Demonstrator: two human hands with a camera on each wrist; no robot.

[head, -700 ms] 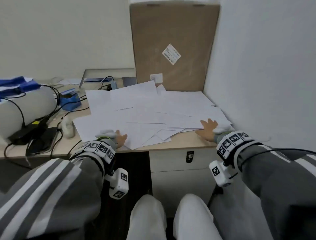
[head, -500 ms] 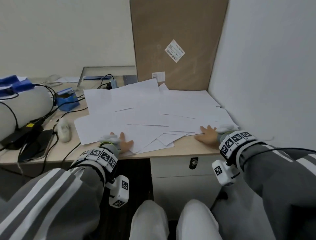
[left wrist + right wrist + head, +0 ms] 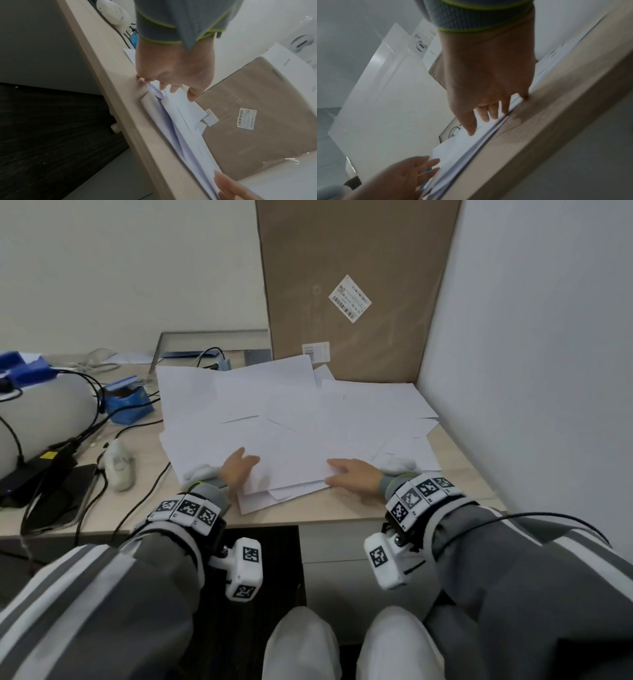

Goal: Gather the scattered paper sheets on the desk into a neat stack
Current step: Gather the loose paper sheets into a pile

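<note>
Several white paper sheets (image 3: 291, 422) lie overlapping in a loose spread on the beige desk (image 3: 342, 508), reaching back to the corner. My left hand (image 3: 239, 470) is at the near left edge of the pile. Its fingers curl down onto the top sheets (image 3: 180, 108) and its thumb side sits at their edge on the desk, so it pinches them. My right hand (image 3: 352, 474) lies at the near right edge, fingers (image 3: 488, 112) straight and spread on the sheets (image 3: 471, 146), pointing left toward the other hand.
A tall brown cardboard box (image 3: 352, 285) stands behind the papers against the white wall (image 3: 531, 371) on the right. On the left are a blue box (image 3: 128, 402), black cables (image 3: 78, 440), a white mouse-like object (image 3: 118, 467) and a large white cylinder (image 3: 37, 419).
Both hands slid inward from the outer near corners of the spread toward the middle. The near sheets bunched together between them. The head view moved closer.
</note>
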